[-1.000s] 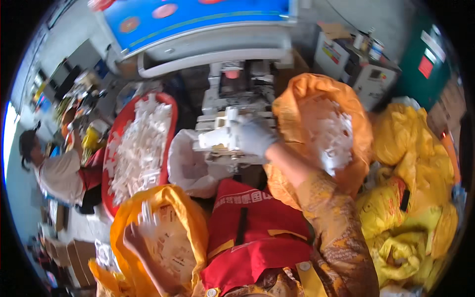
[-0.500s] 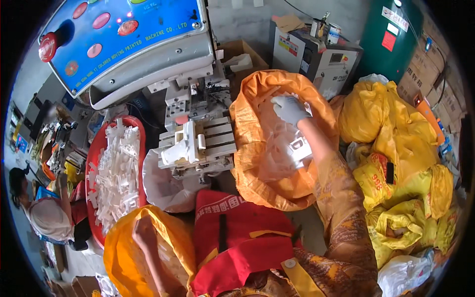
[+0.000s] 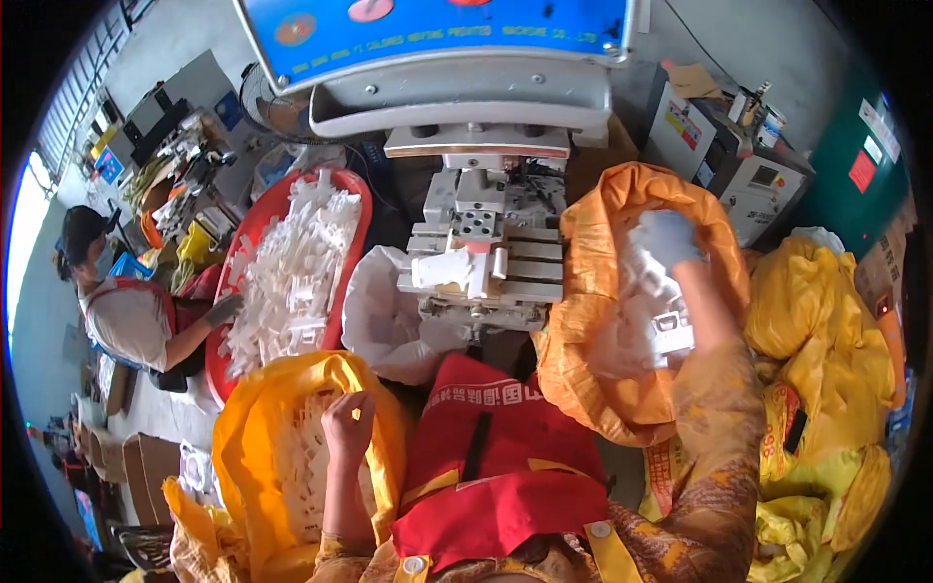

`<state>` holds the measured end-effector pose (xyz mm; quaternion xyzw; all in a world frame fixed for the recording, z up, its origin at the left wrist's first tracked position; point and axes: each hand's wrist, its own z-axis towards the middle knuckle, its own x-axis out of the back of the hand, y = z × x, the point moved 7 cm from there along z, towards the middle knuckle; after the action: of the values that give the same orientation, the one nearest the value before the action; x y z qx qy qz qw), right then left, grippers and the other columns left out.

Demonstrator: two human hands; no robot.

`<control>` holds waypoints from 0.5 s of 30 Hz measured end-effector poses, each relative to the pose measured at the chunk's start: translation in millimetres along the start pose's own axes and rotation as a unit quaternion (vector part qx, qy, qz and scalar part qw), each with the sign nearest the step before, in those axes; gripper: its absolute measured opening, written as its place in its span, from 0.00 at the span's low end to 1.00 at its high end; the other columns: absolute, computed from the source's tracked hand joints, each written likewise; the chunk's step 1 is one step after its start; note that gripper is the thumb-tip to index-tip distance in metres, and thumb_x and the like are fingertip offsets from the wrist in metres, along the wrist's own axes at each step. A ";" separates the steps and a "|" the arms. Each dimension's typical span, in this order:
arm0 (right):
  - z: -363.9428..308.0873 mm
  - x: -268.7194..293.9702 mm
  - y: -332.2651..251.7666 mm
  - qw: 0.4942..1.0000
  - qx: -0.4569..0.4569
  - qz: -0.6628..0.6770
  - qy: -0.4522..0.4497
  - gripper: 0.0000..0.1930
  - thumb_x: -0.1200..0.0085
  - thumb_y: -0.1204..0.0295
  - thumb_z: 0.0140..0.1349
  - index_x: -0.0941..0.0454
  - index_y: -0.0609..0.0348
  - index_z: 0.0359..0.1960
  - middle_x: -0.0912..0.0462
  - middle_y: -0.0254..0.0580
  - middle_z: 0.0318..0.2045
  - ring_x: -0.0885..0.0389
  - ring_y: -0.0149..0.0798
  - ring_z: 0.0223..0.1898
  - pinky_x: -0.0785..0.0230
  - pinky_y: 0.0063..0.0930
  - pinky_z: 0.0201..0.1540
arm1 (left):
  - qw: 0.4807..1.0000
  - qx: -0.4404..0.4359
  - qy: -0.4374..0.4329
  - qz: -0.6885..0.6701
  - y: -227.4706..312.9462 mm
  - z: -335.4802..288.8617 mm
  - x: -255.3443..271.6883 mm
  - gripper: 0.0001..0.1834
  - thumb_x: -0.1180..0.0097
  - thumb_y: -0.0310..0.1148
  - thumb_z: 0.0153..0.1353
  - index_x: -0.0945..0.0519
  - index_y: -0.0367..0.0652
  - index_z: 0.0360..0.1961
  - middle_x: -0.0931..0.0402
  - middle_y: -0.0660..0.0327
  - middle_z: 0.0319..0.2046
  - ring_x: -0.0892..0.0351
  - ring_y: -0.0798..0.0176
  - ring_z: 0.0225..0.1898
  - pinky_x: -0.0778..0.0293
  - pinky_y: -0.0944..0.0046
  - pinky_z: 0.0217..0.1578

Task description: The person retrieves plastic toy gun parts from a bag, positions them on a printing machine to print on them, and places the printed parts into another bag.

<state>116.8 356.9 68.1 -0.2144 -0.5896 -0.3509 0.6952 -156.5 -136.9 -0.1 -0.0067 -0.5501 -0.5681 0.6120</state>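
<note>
My left hand [image 3: 348,425], bare, is raised over the rim of a yellow sack [image 3: 238,437] that has pale plastic pieces inside. Its fingers are curled in, and no piece shows between them. My right hand [image 3: 669,238], in a grey glove, reaches down into an orange woven sack [image 3: 573,379]. Motion smears its fingers, so their grip is unclear. Beneath it lie white plastic parts [image 3: 671,333], one with a square opening. Straight ahead, between the sacks, a white block-like fixture [image 3: 442,269] sits on the slotted metal bed [image 3: 533,267] of a machine.
A blue control panel [image 3: 437,34] overhangs the machine. Left of it stand a white sack [image 3: 374,321] and a red tub [image 3: 362,228] heaped with white parts. A co-worker [image 3: 126,321] has a gloved hand at the tub. Yellow sacks [image 3: 807,301] crowd the right.
My head view has swung left, bringing the co-worker more fully into sight. My left hand has risen from inside the yellow sack to above its rim. My right hand stays in the orange sack.
</note>
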 end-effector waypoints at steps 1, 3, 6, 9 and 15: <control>-33.7 40.8 -8.2 0.974 0.088 0.023 0.207 0.18 0.48 0.52 0.57 0.25 0.56 0.26 0.21 0.48 0.25 0.21 0.55 0.29 0.31 0.49 0.33 | 1.000 0.001 0.002 -0.003 -3.1 -0.4 -0.4 0.04 0.40 0.26 0.54 0.18 0.36 0.30 0.20 0.53 0.25 0.19 0.51 0.28 0.25 0.60 0.31; -58.1 48.4 -7.0 0.991 0.062 -0.034 0.117 0.13 0.48 0.59 0.60 0.28 0.56 0.31 0.22 0.44 0.29 0.20 0.50 0.31 0.28 0.42 0.30 | 1.000 -0.002 -0.005 0.003 -4.7 0.2 -5.0 0.03 0.40 0.25 0.54 0.18 0.37 0.29 0.20 0.53 0.24 0.19 0.52 0.28 0.26 0.60 0.30; -107.6 42.6 -17.0 0.995 0.051 0.071 0.041 0.11 0.46 0.65 0.58 0.28 0.54 0.39 0.23 0.47 0.37 0.21 0.53 0.37 0.28 0.43 0.36 | 0.999 -0.039 0.003 -0.019 6.6 7.2 -14.7 0.03 0.40 0.26 0.54 0.18 0.37 0.29 0.21 0.53 0.24 0.19 0.52 0.27 0.26 0.60 0.30; -144.1 34.5 -18.7 0.980 0.038 0.170 0.095 0.15 0.45 0.68 0.57 0.28 0.55 0.46 0.25 0.50 0.43 0.24 0.56 0.43 0.29 0.44 0.43 | 0.997 -0.052 -0.019 -0.046 20.2 16.9 -26.9 0.03 0.40 0.26 0.53 0.19 0.38 0.29 0.21 0.54 0.23 0.21 0.51 0.26 0.26 0.59 0.29; -169.7 -21.1 -1.4 0.976 -0.096 0.174 0.086 0.23 0.41 0.69 0.53 0.32 0.59 0.51 0.29 0.54 0.50 0.27 0.58 0.47 0.32 0.45 0.48 | 0.991 -0.107 -0.044 -0.072 49.6 44.6 -32.9 0.05 0.41 0.25 0.54 0.19 0.36 0.32 0.20 0.51 0.30 0.20 0.49 0.32 0.25 0.59 0.34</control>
<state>228.1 240.0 11.4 -0.3480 -0.4448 -0.2966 0.7701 -143.1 -68.5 25.7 -0.0581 -0.5117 -0.6655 0.5402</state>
